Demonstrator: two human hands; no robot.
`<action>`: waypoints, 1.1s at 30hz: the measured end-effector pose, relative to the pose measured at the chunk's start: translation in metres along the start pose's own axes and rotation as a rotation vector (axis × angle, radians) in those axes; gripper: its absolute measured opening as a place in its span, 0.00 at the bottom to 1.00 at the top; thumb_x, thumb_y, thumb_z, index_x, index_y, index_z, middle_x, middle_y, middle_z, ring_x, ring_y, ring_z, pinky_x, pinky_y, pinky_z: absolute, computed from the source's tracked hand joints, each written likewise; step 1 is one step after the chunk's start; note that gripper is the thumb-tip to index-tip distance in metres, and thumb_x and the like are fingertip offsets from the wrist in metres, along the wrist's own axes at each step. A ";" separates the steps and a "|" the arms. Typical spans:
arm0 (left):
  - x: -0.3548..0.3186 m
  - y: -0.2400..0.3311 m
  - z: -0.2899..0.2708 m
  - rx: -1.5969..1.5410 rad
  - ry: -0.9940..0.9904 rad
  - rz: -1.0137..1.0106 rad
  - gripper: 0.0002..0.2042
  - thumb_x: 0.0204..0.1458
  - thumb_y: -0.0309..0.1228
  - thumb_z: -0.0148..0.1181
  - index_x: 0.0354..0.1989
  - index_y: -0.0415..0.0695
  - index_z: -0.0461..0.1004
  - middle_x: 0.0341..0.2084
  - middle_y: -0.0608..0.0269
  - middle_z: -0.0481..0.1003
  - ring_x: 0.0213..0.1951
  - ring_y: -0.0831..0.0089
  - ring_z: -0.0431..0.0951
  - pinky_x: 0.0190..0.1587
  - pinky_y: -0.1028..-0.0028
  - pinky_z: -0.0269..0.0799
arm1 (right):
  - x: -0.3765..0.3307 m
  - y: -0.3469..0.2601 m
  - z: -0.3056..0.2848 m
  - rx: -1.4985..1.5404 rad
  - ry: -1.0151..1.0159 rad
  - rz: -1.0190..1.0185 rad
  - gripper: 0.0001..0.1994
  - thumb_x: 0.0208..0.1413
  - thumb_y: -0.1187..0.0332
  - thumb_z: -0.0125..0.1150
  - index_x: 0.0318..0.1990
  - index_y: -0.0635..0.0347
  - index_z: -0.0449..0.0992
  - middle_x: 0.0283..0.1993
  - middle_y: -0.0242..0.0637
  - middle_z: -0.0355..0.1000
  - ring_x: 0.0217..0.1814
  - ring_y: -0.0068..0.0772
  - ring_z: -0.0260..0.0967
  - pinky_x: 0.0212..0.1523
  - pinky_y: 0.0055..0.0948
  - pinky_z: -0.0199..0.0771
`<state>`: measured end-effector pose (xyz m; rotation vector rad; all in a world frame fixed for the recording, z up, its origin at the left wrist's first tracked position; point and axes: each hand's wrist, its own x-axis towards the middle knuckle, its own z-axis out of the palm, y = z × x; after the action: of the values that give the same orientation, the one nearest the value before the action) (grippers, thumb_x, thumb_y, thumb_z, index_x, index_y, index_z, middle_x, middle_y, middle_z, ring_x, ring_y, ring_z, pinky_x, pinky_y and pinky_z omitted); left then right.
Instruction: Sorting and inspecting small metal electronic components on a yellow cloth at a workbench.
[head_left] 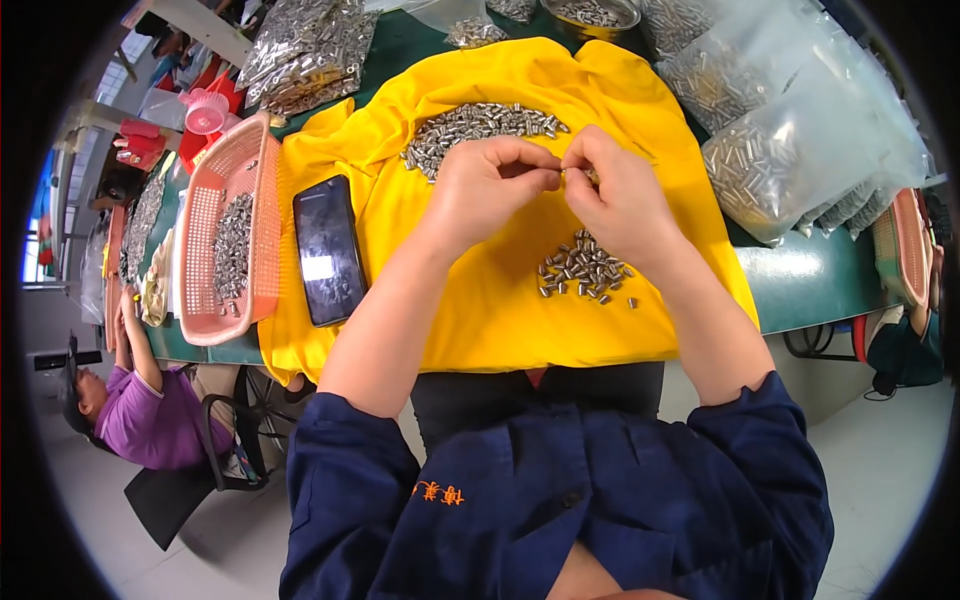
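Cylinder pile (pixel 480 123) beyond the hands (pixel 485 190), smaller pile (pixel 583 266) between the forearms (pixel 393 305).

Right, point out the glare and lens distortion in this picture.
Head view: a white reflection on the black phone; head view: glints on the loose metal pieces and pale sheen on the green table; head view: black, rounded corners from the fisheye; head view: whatever is between the fingertips is too small to identify.

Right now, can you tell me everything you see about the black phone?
The phone is a dark, shiny rectangle with rounded corners. It lies flat, glassy side up, on the yellow cloth, its far end leaning left. A bright patch shows on its front, perhaps a reflection. It sits between the pink basket and the left forearm; nobody holds it.
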<state>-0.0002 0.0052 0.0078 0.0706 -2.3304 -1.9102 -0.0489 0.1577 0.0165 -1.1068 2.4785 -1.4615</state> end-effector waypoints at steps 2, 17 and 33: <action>0.002 -0.003 -0.001 -0.014 -0.004 0.014 0.06 0.40 0.24 0.57 0.28 0.37 0.74 0.23 0.66 0.75 0.26 0.83 0.72 0.31 0.84 0.68 | 0.003 0.002 0.004 0.051 0.034 -0.051 0.03 0.44 0.72 0.47 0.27 0.61 0.62 0.20 0.42 0.64 0.22 0.40 0.62 0.23 0.31 0.61; 0.001 -0.004 -0.017 0.062 0.029 0.078 0.06 0.40 0.25 0.56 0.28 0.39 0.72 0.23 0.68 0.73 0.27 0.83 0.71 0.32 0.82 0.67 | 0.011 0.006 -0.021 0.055 0.142 -0.074 0.01 0.46 0.77 0.46 0.27 0.63 0.63 0.21 0.33 0.59 0.23 0.21 0.56 0.26 0.19 0.58; 0.001 -0.016 -0.015 0.436 0.191 0.514 0.05 0.37 0.27 0.54 0.25 0.44 0.75 0.24 0.60 0.73 0.30 0.63 0.73 0.33 0.69 0.68 | 0.004 0.005 -0.003 -0.043 0.142 -0.149 0.01 0.47 0.79 0.45 0.28 0.64 0.63 0.25 0.32 0.58 0.27 0.21 0.55 0.31 0.18 0.58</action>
<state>-0.0002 -0.0130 -0.0044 -0.2652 -2.2983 -1.0982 -0.0556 0.1589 0.0158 -1.2635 2.5825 -1.5848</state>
